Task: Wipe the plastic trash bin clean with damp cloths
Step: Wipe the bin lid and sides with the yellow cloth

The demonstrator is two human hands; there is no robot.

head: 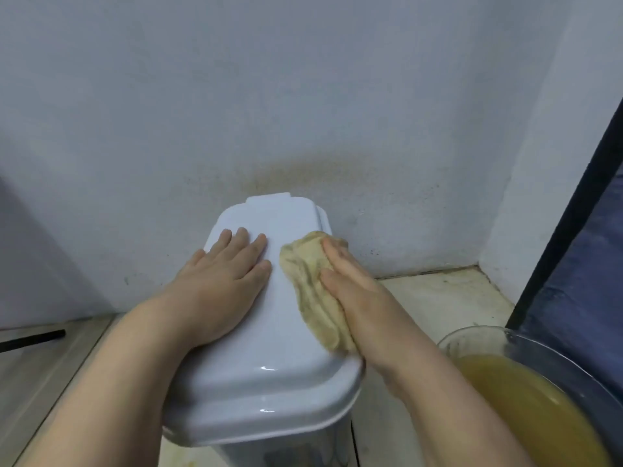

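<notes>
Both hands are down on the closed top of the white plastic trash bin, which stands on the floor close against the wall. The left hand lies flat, fingers straight, holding nothing. The right hand presses a bunched yellowish cloth onto the top's right side, fingers stretched out over it. Just right of the bin sits a clear bowl of murky yellow water.
</notes>
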